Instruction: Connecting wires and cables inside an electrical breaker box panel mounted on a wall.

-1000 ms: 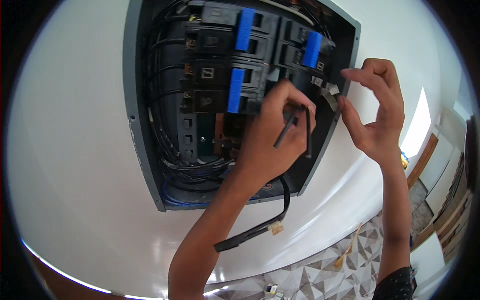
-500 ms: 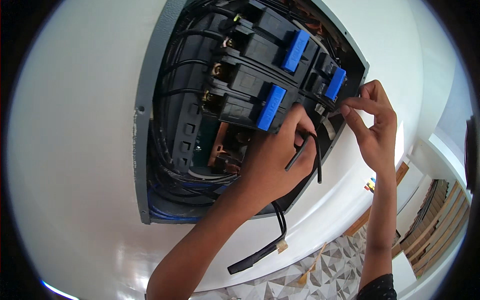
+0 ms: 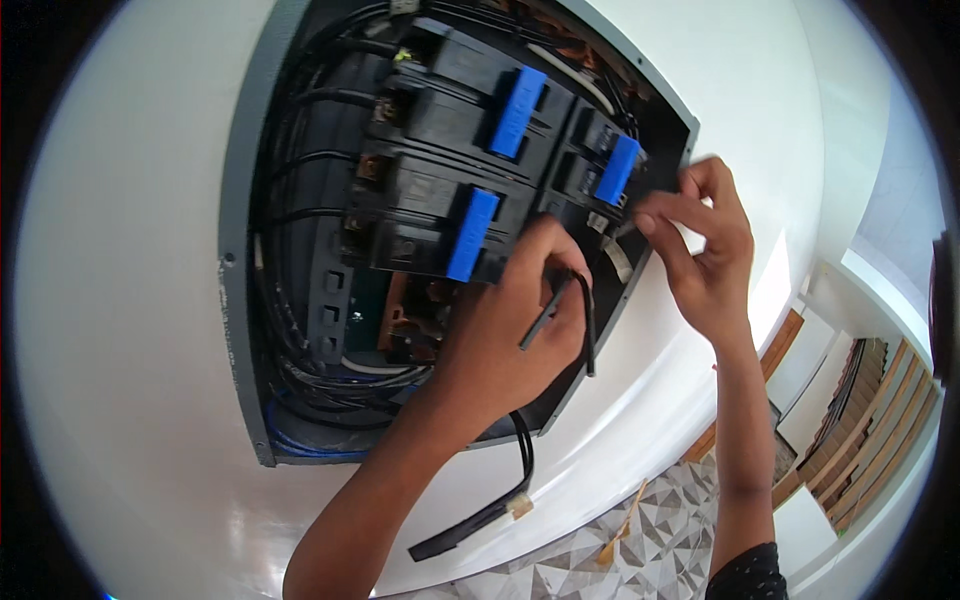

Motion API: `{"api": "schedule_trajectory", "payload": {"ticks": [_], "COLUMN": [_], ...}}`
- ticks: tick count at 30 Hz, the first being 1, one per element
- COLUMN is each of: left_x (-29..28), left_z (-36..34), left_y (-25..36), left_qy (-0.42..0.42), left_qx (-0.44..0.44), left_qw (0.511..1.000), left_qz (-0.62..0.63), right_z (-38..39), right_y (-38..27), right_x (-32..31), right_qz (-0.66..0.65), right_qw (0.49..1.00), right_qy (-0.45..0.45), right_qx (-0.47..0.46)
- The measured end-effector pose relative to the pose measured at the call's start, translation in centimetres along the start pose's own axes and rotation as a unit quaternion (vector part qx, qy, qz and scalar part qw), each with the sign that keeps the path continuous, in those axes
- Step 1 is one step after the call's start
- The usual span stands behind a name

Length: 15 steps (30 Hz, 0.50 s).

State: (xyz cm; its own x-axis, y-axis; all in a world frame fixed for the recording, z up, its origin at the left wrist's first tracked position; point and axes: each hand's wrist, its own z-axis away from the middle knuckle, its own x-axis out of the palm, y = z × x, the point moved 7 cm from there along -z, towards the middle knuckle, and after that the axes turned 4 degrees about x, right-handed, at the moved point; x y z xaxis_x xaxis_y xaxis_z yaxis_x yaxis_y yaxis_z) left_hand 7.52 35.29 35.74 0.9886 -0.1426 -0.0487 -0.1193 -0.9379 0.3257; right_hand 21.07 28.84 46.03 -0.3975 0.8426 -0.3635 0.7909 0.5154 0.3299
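Note:
An open grey electrical panel box (image 3: 236, 330) is set in the white wall, with black circuit breakers (image 3: 425, 195) inside. Several breakers carry blue handle bars (image 3: 473, 236). My left hand (image 3: 525, 320) reaches in over the lower right breakers, its fingers curled round black wires (image 3: 589, 340) whose cut ends stick out past the knuckles. At the box's right edge, my right hand (image 3: 705, 250) is pinched closed, thumb against forefinger. Its fingertips are beside the smaller breaker pair (image 3: 617, 170); what they grip is too small and blurred to name.
Black cables (image 3: 300, 340) run along the box's left side, with blue wires (image 3: 310, 445) at the bottom. A taped black cable end (image 3: 460, 532) hangs below the box. Patterned floor tiles (image 3: 590, 545) and a wooden railing (image 3: 875, 450) lie lower right.
The whole scene has shifted left in the view, the box and both hands together. Both hands keep nearly the same grip and place at the box.

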Motion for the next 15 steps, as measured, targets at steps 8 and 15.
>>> {"api": "schedule_trajectory", "payload": {"ticks": [8, 15], "left_x": [0.1, 0.3], "left_z": [-0.2, -0.4], "left_y": [0.6, 0.0], "left_qy": [0.008, 0.000], "left_qx": [-0.020, -0.036], "left_qw": [0.999, 0.999], "left_qz": [0.040, 0.008], "right_z": [-1.0, -0.5], "right_y": [-0.5, -0.5], "right_x": [-0.1, -0.6], "right_qz": [0.004, -0.014], "right_qw": [0.998, 0.989], "right_qy": [-0.028, -0.101], "right_qx": [-0.058, -0.108]}}
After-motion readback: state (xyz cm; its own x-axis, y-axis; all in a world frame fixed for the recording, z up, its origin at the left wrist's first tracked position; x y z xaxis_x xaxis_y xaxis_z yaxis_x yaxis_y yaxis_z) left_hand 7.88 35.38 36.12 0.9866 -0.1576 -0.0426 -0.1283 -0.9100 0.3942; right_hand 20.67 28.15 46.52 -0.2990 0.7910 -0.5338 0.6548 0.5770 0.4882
